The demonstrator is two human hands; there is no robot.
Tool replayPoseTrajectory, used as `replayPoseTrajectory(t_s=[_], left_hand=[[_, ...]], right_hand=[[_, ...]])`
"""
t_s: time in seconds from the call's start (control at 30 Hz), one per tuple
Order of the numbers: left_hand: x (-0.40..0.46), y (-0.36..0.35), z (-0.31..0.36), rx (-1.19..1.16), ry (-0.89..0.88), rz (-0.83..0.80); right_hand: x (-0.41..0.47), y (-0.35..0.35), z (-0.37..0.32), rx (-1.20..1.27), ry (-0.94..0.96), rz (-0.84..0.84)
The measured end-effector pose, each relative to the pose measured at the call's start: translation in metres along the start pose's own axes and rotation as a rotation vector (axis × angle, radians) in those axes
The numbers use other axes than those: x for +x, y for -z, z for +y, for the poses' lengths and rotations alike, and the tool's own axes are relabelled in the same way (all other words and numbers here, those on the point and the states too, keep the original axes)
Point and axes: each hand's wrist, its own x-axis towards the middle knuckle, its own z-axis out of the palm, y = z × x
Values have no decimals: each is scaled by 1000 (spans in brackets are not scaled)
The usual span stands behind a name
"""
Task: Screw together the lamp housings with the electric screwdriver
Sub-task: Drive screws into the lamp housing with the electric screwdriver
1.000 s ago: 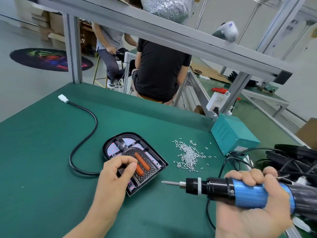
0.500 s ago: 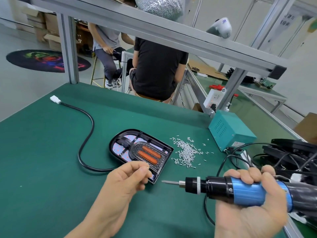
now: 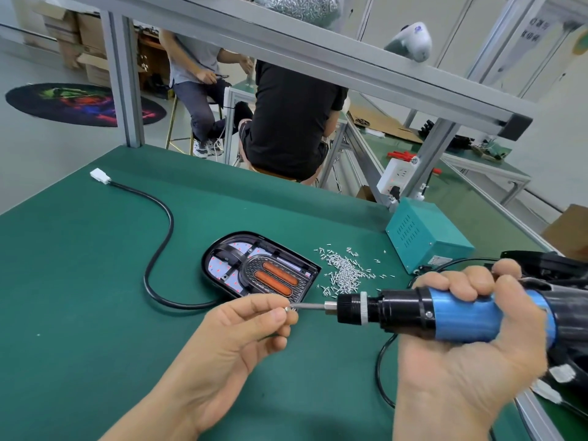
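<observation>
The left hand (image 3: 235,338) pinches a small screw (image 3: 287,309) between thumb and forefinger, right at the bit tip of the electric screwdriver (image 3: 445,313), which the right hand (image 3: 471,354) grips around its blue body. Just behind the fingertips the lamp housing (image 3: 261,268) lies open-side up on the green table (image 3: 79,297), holding two orange strips inside, with its black cable (image 3: 159,249) curving away left. Loose screws (image 3: 345,272) lie in a heap beside the housing, near the teal box (image 3: 426,237).

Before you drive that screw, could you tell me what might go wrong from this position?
1. The left hand pinches a tiny silver screw at the bit tip of the blue-and-black electric screwdriver; a premature start could nick the fingers.
2. The screw may drop onto the green mat.
3. The black lamp housing lies unheld and could shift under pressure.
</observation>
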Motion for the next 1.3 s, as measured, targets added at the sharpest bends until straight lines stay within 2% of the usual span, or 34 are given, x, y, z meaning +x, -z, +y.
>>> replayPoseTrajectory(t_s=[0.33,0.53,0.67,0.93,1.23,1.3], left_hand=[[-1,1,0,3,-21,23],[0,5,2,197,-183,74],[1,8,6,377,-275,50],[9,14,11,360,-256,39],[18,20,9,501,-230,47],[23,30,13,554,-281,173]], right_hand=[[-2,-3,2,-33,-23,-20],[-3,-4,6,-55,-31,-35],[-4,-2,9,-60,-34,-25],[-1,0,16,1,-78,8],[6,2,27,-13,-113,8],[11,3,27,-22,-120,-4]])
